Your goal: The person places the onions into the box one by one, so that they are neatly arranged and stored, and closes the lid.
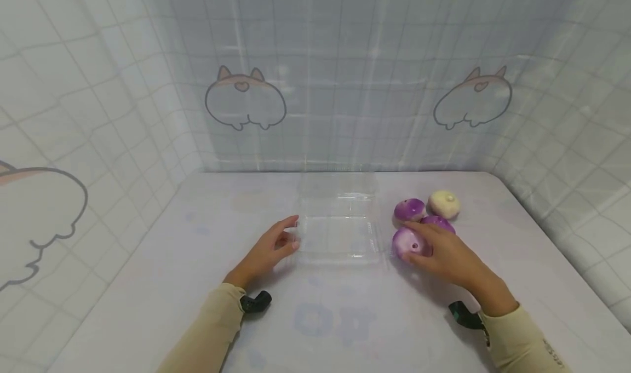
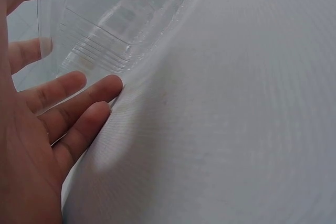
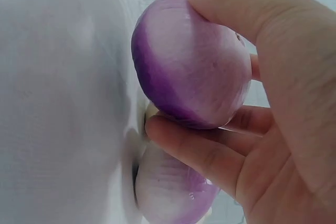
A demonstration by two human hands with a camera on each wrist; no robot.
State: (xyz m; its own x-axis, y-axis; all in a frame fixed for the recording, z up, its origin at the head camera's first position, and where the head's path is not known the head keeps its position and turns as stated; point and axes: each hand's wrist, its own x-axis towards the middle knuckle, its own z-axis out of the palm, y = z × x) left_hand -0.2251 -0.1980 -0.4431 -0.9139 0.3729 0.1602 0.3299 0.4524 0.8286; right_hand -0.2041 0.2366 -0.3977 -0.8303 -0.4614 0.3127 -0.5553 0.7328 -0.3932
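Note:
My right hand (image 1: 443, 252) grips a purple-and-white onion (image 1: 407, 242), thumb on one side and fingers on the other. In the right wrist view, the gripped onion (image 3: 191, 64) sits above a second purple-and-white onion (image 3: 173, 187). Beyond the hand lie a purple onion (image 1: 409, 209), another purple one (image 1: 440, 223) partly covered by my fingers, and a pale yellow onion (image 1: 445, 204). A clear plastic box (image 1: 337, 239) with a raised lid (image 1: 337, 187) stands in the middle. My left hand (image 1: 268, 250) touches its left rim with spread thumb and fingertips.
A white cloth (image 1: 197, 263) with faint prints covers the table. Tiled-pattern sheeting (image 1: 345, 88) with cartoon animal drawings closes off the back and both sides. Dark wrist devices (image 1: 256, 302) sit at both sleeve cuffs.

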